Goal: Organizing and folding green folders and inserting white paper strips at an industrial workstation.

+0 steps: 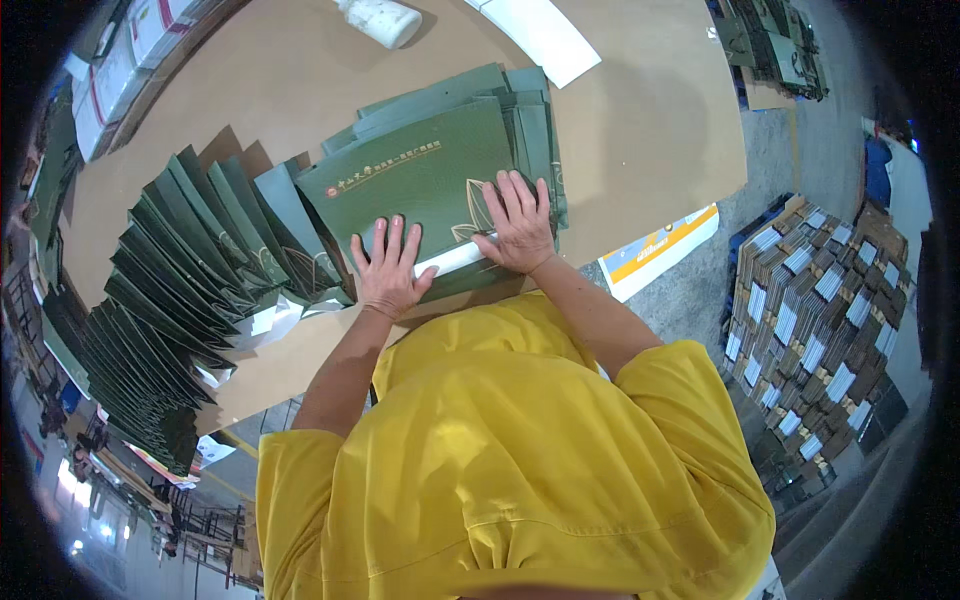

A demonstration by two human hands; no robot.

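Observation:
A dark green paper bag (410,165) with gold printing and a gold leaf outline lies flat on top of a loose stack of similar green pieces (440,95). Along its near edge runs a white strip (455,258). My left hand (393,270) rests flat on the bag's near left part, fingers stretched out and the thumb beside the strip. On the near right part, over the gold leaf, my right hand (520,228) presses with its fingers spread and its thumb at the strip's other end. Neither hand is wrapped around anything.
A fanned row of green bags (170,270) leans along the table's left side. At the far side of the brown table (650,120) lie a white bottle (380,20) and a white sheet (540,35). Stacked bundles (820,320) stand on the floor at right.

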